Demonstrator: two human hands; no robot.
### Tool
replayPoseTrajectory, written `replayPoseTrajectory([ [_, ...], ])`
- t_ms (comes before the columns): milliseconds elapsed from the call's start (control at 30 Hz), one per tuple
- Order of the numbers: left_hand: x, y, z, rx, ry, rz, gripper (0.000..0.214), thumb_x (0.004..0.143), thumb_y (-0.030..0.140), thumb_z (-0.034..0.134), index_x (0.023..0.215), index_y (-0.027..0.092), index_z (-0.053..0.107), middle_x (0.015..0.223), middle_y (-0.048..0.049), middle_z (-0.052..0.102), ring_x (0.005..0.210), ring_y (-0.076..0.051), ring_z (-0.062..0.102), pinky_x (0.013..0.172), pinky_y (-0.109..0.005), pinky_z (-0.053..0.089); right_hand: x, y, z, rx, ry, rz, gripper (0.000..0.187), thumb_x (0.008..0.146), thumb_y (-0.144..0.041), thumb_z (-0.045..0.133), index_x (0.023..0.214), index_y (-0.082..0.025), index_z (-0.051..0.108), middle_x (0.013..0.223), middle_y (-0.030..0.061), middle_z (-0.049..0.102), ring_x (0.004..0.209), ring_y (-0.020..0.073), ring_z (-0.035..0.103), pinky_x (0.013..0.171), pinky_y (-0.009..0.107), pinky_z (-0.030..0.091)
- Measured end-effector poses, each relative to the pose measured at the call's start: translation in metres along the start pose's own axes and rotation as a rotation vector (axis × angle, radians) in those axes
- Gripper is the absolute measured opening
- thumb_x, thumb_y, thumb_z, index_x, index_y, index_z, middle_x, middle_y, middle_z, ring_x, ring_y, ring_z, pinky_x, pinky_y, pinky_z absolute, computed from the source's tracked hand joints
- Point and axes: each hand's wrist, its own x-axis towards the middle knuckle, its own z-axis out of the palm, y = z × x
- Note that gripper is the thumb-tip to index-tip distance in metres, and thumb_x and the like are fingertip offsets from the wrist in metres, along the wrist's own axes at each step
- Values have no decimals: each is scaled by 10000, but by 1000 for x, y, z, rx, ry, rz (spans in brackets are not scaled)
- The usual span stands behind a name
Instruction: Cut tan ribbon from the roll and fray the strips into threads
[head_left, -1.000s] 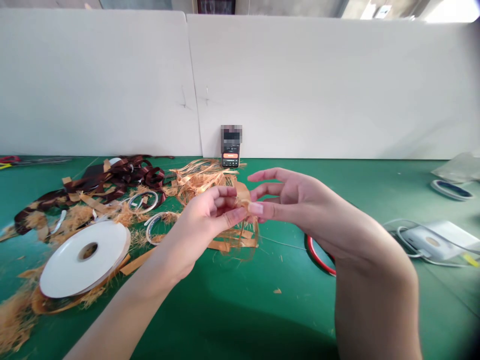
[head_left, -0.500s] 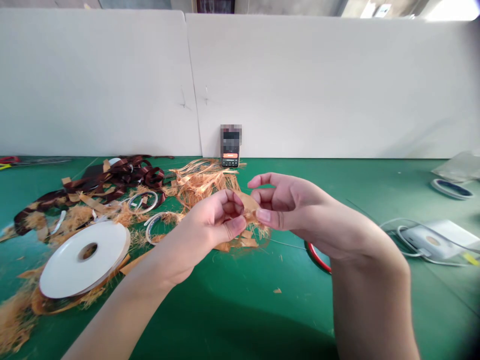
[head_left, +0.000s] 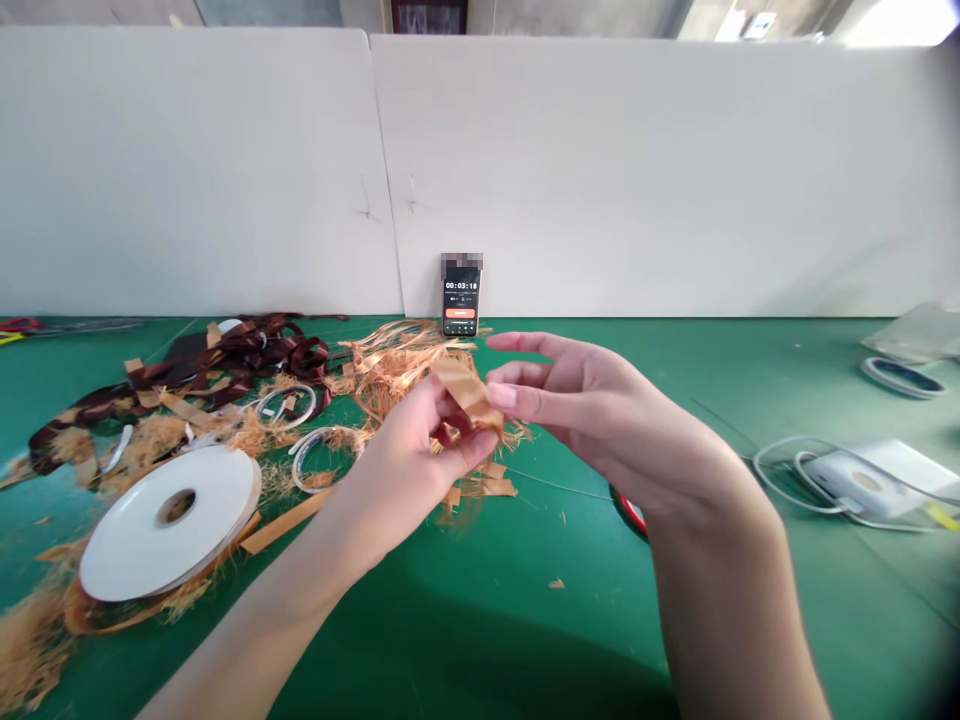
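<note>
My left hand (head_left: 409, 450) has its curled fingers shut on the lower end of a tan-orange ribbon strip (head_left: 466, 390), which slants up out of them. My right hand (head_left: 592, 410) is beside it with its fingers apart, and its thumb tip rests at the strip's right edge. Frayed fibres of the same colour lie in a heap (head_left: 401, 365) on the green mat (head_left: 555, 545) behind and below my hands, partly hidden by them.
A white tape roll (head_left: 169, 525), dark brown ribbon (head_left: 255, 355) and white coils (head_left: 285, 405) lie at left. A phone timer (head_left: 460, 300) stands against the white partition (head_left: 600, 170). At right are a red ring (head_left: 628, 512), a white corded device (head_left: 862, 480) and a dark ring (head_left: 900, 378).
My right hand has drawn away from its pinch and moved up and left. The strip now stands up from my left hand, showing more of its length.
</note>
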Motion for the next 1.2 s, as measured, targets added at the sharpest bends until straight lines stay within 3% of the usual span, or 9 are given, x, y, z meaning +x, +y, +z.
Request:
replayPoseTrajectory([
  [133, 0, 1, 1, -84, 27, -4, 142, 786, 248, 665, 839, 203, 540, 791, 10, 551, 760, -135, 512, 699, -264, 397, 4, 5, 0, 23, 113, -51, 492, 707, -238, 766, 1134, -142, 540, 886, 48, 681, 823, 163, 650, 773, 301, 511],
  [300, 0, 3, -3, -300, 68, 19, 140, 771, 173, 671, 818, 212, 545, 827, 29, 514, 788, -104, 481, 744, -221, 397, 4, 4, 3, 89, 159, -50, 358, 746, -150, 703, 1061, -144, 534, 868, 30, 644, 789, 135, 636, 789, 291, 514],
  [433, 0, 3, -2, -403, 65, 4, 93, 803, 254, 648, 850, 207, 583, 883, 7, 543, 889, -134, 503, 832, -251, 399, 4, 3, 7, 77, 186, -55, 339, 742, -181, 709, 1033, -157, 535, 897, 41, 646, 757, 133, 633, 772, 305, 526],
  [533, 0, 4, 2, -411, 41, -3, 183, 779, 327, 676, 873, 201, 582, 912, -8, 577, 915, -161, 529, 853, -293, 412, 5, 4, 9, 63, 190, -68, 356, 715, -213, 734, 1005, -164, 533, 884, 41, 651, 766, 145, 639, 748, 306, 530],
  [667, 2, 3, 7, -335, 76, -42, 269, 710, 240, 744, 925, 204, 587, 950, 0, 590, 911, -152, 549, 826, -287, 429, 4, 6, 8, 32, 156, -97, 387, 702, -267, 751, 1012, -166, 543, 852, 30, 655, 779, 156, 642, 727, 301, 516],
  [900, 1, 1, 6, -309, 48, -41, 110, 733, 208, 736, 793, 203, 644, 825, 28, 601, 830, -105, 543, 782, -224, 426, 5, 5, 6, 60, 92, -98, 404, 704, -242, 758, 1046, -168, 554, 892, 35, 667, 793, 147, 635, 738, 297, 503],
  [1033, 2, -2, 4, -480, 25, -42, 48, 770, 225, 714, 753, 203, 674, 758, 37, 565, 724, -71, 490, 701, -177, 418, 4, 3, 5, 102, 104, -105, 277, 696, -191, 753, 913, -179, 581, 800, -1, 645, 780, 141, 635, 787, 300, 501],
  [1200, 5, -5, 3, -773, -64, -136, 60, 813, 183, 655, 759, 160, 667, 763, 23, 504, 667, -63, 451, 635, -169, 422, 2, 2, 4, 152, 98, -95, 233, 697, -135, 734, 856, -184, 571, 716, -33, 591, 702, 107, 600, 703, 245, 491],
])
